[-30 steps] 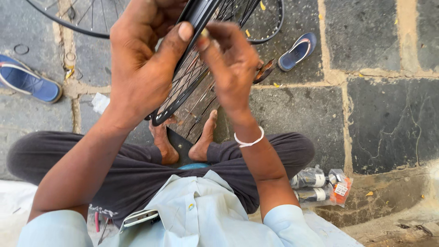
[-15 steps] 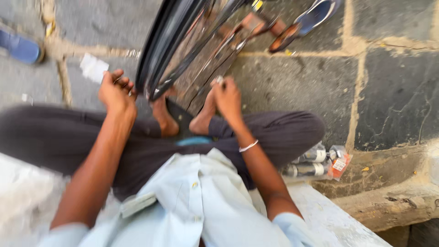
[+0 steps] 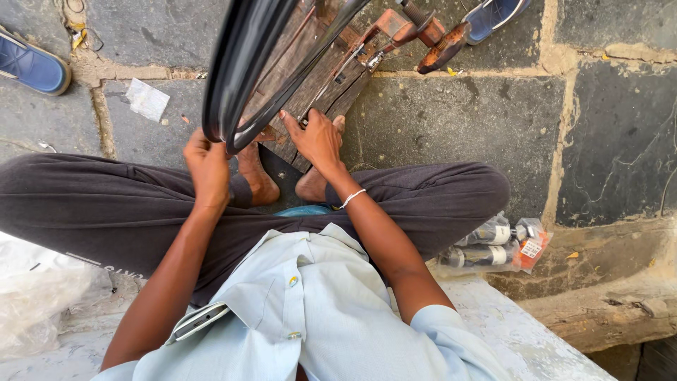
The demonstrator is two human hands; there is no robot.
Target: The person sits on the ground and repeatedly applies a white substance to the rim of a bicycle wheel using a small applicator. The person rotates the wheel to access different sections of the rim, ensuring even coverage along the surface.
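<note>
stone floor [image 3: 451, 134] | blue sandal [image 3: 32, 67] | paper scrap [image 3: 147, 99] | packaged bottles [image 3: 497, 243]

1. One head-worn camera looks steeply down over the seated person's chest and lap to the stone floor [image 3: 451, 120].
2. It sits close: left hand [image 3: 208, 166] and right hand [image 3: 317, 141] lie near centre, toward 12 o'clock.
3. The bicycle wheel [image 3: 240, 77] runs off-frame at 12 o'clock.
4. No second view shares the scene.

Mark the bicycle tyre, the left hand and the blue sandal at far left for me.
bicycle tyre [image 3: 233, 77], head view, on the black rubber of its curved outer edge.
left hand [image 3: 208, 166], head view, on the back of the hand, gripping the tyre's lower end.
blue sandal [image 3: 32, 67], head view, on its blue insole.
</note>
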